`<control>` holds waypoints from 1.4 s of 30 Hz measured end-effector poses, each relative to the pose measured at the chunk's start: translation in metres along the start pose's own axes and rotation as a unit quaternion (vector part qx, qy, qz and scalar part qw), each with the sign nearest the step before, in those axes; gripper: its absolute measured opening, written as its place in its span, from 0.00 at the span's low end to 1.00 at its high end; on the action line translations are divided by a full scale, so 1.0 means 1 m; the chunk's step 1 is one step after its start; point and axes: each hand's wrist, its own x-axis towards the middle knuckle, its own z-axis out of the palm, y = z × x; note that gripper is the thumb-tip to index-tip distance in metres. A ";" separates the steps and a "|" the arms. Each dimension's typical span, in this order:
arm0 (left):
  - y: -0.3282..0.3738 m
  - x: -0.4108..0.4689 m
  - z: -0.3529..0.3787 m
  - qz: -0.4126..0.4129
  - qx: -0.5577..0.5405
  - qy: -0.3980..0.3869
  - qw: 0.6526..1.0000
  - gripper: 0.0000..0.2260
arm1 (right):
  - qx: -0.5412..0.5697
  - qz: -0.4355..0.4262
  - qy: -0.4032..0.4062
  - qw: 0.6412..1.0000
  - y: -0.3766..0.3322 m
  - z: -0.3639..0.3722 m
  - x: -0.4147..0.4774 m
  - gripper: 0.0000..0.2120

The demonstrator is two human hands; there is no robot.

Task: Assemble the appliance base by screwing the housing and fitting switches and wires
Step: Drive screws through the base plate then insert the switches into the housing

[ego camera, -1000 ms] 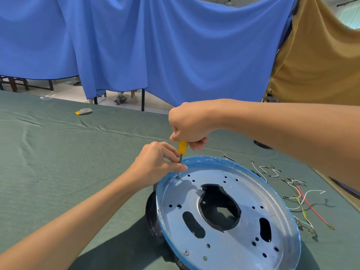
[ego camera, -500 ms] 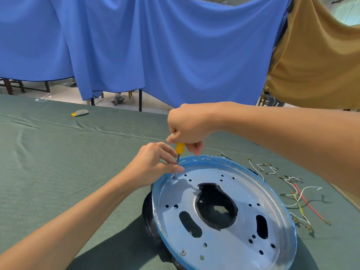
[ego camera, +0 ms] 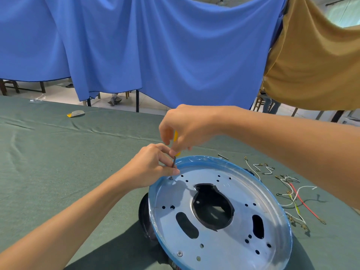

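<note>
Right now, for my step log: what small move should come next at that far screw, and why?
Probably twist the screwdriver with the right hand to drive the screw: its tip sits on the screw in the metal plate, and the left hand pinches the shaft steady.

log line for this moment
step: fastening screw in metal plate | right hand: grips yellow screwdriver | left hand: pinches its shaft | wires: loose, right of plate
</note>
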 end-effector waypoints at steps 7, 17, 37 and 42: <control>0.004 -0.003 0.002 -0.023 0.005 0.057 0.998 0.04 | -0.028 0.028 0.065 0.997 0.005 0.013 0.008 0.16; 0.002 -0.002 0.000 0.002 0.008 0.014 1.000 0.03 | -0.023 0.017 0.030 0.999 0.006 0.009 0.003 0.15; 0.001 -0.001 -0.001 0.022 0.064 -0.010 0.998 0.04 | -0.038 0.001 0.075 0.996 0.008 0.005 0.001 0.09; 0.003 0.001 0.003 -0.005 -0.019 0.060 0.998 0.04 | -0.049 0.022 0.083 0.995 0.010 0.010 0.003 0.17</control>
